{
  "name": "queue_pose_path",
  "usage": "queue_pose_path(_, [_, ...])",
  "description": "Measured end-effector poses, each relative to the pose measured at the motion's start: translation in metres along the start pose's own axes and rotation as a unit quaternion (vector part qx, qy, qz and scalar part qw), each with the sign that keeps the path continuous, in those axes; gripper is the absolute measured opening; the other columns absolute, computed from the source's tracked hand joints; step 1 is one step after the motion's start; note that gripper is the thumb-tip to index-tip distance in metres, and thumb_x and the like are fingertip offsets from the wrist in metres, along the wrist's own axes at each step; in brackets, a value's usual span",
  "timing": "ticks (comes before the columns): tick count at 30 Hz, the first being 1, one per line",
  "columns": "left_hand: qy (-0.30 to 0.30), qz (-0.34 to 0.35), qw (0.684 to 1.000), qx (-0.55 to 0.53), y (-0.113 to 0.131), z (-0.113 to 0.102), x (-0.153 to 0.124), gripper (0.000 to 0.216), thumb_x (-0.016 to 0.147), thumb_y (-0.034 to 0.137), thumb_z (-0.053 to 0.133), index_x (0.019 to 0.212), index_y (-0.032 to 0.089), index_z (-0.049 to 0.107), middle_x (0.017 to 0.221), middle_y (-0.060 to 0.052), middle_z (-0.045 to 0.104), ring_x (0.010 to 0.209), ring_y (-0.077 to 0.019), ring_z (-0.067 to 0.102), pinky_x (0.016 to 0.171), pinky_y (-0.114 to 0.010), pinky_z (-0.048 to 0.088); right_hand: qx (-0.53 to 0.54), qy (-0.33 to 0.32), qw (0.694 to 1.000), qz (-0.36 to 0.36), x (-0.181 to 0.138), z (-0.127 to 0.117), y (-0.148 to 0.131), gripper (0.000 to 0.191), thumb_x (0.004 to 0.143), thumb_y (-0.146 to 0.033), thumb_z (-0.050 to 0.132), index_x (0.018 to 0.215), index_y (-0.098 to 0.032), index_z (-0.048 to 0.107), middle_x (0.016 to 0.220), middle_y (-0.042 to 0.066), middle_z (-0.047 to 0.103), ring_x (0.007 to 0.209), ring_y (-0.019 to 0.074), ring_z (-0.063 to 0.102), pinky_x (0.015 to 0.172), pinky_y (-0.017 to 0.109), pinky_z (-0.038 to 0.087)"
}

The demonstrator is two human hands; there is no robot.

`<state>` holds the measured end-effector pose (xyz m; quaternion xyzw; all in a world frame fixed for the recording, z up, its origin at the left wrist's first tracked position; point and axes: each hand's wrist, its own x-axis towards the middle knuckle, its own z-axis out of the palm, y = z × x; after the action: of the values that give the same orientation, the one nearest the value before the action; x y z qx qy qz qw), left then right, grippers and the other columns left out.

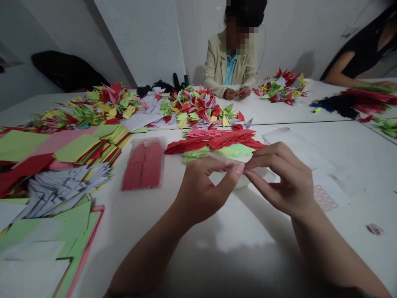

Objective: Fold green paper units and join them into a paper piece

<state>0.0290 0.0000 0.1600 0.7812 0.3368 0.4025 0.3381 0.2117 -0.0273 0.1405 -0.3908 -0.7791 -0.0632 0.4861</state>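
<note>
My left hand [203, 188] and my right hand [283, 180] meet fingertip to fingertip above the white table [223, 231]. Both are pinched on a small white piece of paper [245, 176] that blends with the table and shows between and below the fingers. Just beyond the hands lie rows of folded red paper pieces [217, 141] and pale green ones [232, 151].
A clear bag of red paper [144, 163] lies left of my hands. Stacks of green, pink and red sheets [77, 147] and white folded pieces [62, 188] fill the left. Piles of coloured folded pieces [198, 107] sit farther back. A person in a beige jacket [231, 64] folds opposite; another person's arm [344, 68] rests at the right.
</note>
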Motion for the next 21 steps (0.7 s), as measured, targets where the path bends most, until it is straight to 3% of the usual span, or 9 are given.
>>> queue_pose_path(5, [0.022,0.007,0.999,0.031,0.0002,0.0006,-0.0008,0.023,0.087,0.026,0.057,0.070,0.017,0.070,0.064,0.000,0.068,0.061,-0.0122,0.060,0.061,-0.025,0.044,0.006,0.004,1.000,-0.023,-0.0003,0.0007,0.0016,0.019,0.075,-0.010,0.069,0.091,-0.019,0.063,0.082,0.003,0.064,0.075,0.0164,0.059,0.067,0.033,0.047])
queue_pose_path(13, [0.026,-0.017,1.000,0.003,0.0000,0.0017,-0.0024,0.024,0.087,0.028,0.056,0.072,0.016,0.070,0.067,-0.002,0.067,0.064,-0.0129,0.059,0.061,-0.025,0.044,-0.005,0.011,0.999,-0.047,-0.0002,0.0000,0.0003,0.016,0.077,-0.011,0.067,0.089,-0.022,0.065,0.079,0.002,0.063,0.071,0.0153,0.058,0.065,0.032,0.046])
queue_pose_path(21, [0.022,-0.044,0.998,-0.041,0.0007,-0.0007,-0.0008,0.034,0.087,0.032,0.056,0.059,0.015,0.063,0.053,0.001,0.054,0.055,-0.0100,0.047,0.053,-0.023,0.038,-0.032,0.013,0.996,-0.081,-0.0008,-0.0009,0.0006,0.013,0.079,-0.014,0.068,0.089,-0.022,0.066,0.077,0.002,0.064,0.069,0.0154,0.058,0.064,0.033,0.046])
